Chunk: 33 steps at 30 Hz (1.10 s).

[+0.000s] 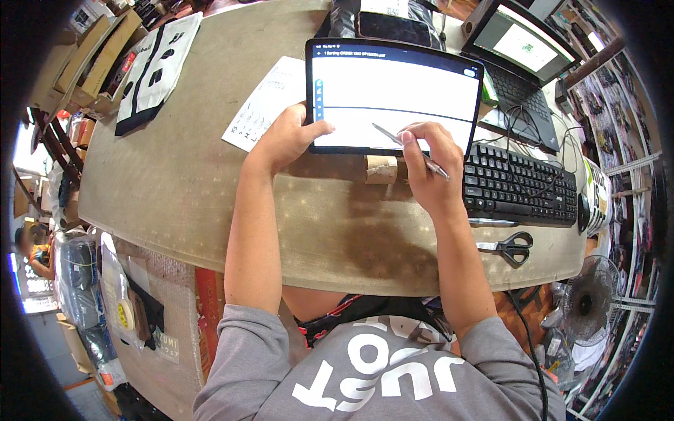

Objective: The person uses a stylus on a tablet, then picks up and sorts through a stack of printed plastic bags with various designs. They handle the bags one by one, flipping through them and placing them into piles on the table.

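- Left hand (286, 135) grips the tablet (393, 98) at its left edge, propped mid-table (175, 175).
- Right hand (428, 165) pinches the stylus (407, 147); tip on screen.
- Screen largely blank; marking appears barely begun.

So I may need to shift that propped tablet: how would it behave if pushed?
The tablet looks stiff and thin. It leans tilted on a tape roll, so a push would probably tip or slide it. Its glass seems fragile.

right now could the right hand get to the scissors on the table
Probably yes. The right hand holds a pen at the tablet, and the scissors lie in the open just beside that forearm, below the keyboard. Nothing sits between them, though the pen fills the hand.
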### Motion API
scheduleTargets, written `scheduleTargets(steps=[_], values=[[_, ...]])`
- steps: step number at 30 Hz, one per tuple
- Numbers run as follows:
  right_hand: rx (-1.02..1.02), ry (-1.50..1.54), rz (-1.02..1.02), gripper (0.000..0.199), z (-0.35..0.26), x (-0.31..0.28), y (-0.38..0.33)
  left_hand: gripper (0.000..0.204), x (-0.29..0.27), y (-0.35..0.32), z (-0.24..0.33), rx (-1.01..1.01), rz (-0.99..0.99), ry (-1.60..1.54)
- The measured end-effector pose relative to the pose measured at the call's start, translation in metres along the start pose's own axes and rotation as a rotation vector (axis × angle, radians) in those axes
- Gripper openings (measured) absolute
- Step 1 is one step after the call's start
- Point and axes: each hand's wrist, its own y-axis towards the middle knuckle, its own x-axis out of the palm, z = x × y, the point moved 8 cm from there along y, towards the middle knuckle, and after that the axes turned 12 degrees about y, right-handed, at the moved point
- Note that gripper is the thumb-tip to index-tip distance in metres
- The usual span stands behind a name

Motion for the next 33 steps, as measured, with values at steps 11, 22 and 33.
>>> scheduleTargets(steps=[11,22,33], values=[[0.008,-0.008,-0.081,0.007,-0.001,0.004,-0.001,0.038,-0.003,-0.001,-0.001,-0.004,-0.01,0.06],[0.015,-0.021,0.078,0.008,0.001,-0.008,0.008,0.038,0.0,0.002,0.001,-0.016,0.0,0.017],[0.034,-0.014,0.021,0.007,0.003,-0.012,0.002,0.038,0.0,0.002,-0.001,-0.013,0.048,-0.073]])
